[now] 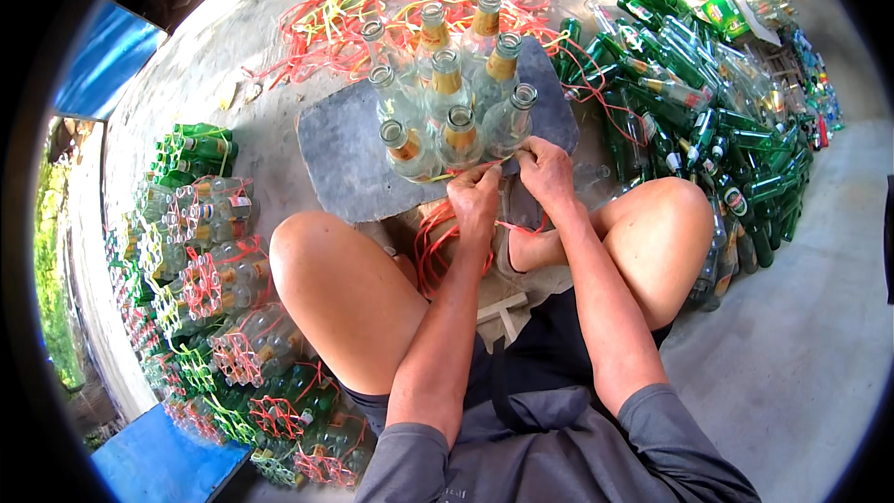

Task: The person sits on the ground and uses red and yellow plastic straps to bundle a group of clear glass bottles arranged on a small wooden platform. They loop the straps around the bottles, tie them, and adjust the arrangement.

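Observation:
Several clear glass bottles (447, 94) stand upright in a tight cluster on a dark slab (335, 154); some carry yellow-orange neck labels. A yellow-green and red plastic strap (447, 175) runs low along the near side of the cluster. My left hand (476, 195) pinches this strap between thumb and fingers in front of the near bottles. Close beside it, my right hand (543, 166) is closed on the strap by the nearest right bottle. Red strapping (434, 244) hangs and lies below the slab between my legs. Where the strap passes behind the bottles is hidden.
Tangled red and yellow strapping (321, 21) lies beyond the slab. A large heap of loose green and clear bottles (698, 98) spreads at the right. Strapped bottle bundles (216, 279) are stacked at the left, near a blue panel (167, 457). My knees flank the slab's near edge.

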The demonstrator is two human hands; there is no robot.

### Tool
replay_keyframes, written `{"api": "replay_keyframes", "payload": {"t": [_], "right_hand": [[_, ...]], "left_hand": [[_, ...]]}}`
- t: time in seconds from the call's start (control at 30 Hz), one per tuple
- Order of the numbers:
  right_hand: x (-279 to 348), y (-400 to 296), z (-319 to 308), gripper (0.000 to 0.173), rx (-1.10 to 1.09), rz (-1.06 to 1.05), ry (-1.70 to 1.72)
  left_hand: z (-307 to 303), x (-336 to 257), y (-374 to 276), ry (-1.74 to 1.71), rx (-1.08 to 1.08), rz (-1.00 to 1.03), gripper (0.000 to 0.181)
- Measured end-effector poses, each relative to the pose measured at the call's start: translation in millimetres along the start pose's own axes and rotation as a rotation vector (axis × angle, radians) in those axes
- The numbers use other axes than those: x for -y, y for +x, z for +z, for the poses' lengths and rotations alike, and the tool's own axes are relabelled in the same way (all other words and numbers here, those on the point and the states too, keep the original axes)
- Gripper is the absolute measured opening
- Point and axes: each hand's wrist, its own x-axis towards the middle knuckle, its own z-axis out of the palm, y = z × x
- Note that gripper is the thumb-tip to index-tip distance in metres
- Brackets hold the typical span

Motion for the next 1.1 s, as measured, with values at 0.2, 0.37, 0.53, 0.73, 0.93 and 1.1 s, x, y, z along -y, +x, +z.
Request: {"api": "replay_keyframes", "payload": {"t": [0.2,0.37,0.53,0.73,0.93,1.1], "right_hand": [[4,-1,-2,0.015,0.014,0.029,-0.027],[4,-1,-2,0.016,0.018,0.043,-0.06],[-1,-2,1,0.018,0.035,0.119,0.017],[-8,-2,1,0.023,0.059,0.223,0.09],[-5,-5,-1,0.025,0.07,0.25,0.124],[-13,-11,-5,0.026,0.057,0.266,0.114]], "left_hand": [[-2,3,0,-0.01,0.017,0.019,0.024],[-3,2,-1,-0.024,0.009,0.012,0.022],[-7,7,2,-0.065,0.045,-0.08,0.024],[-4,2,1,-0.059,0.079,-0.16,0.022],[-11,5,10,-0.086,0.126,-0.302,0.022],[-6,6,9,-0.007,0.122,-0.349,0.021]]}}
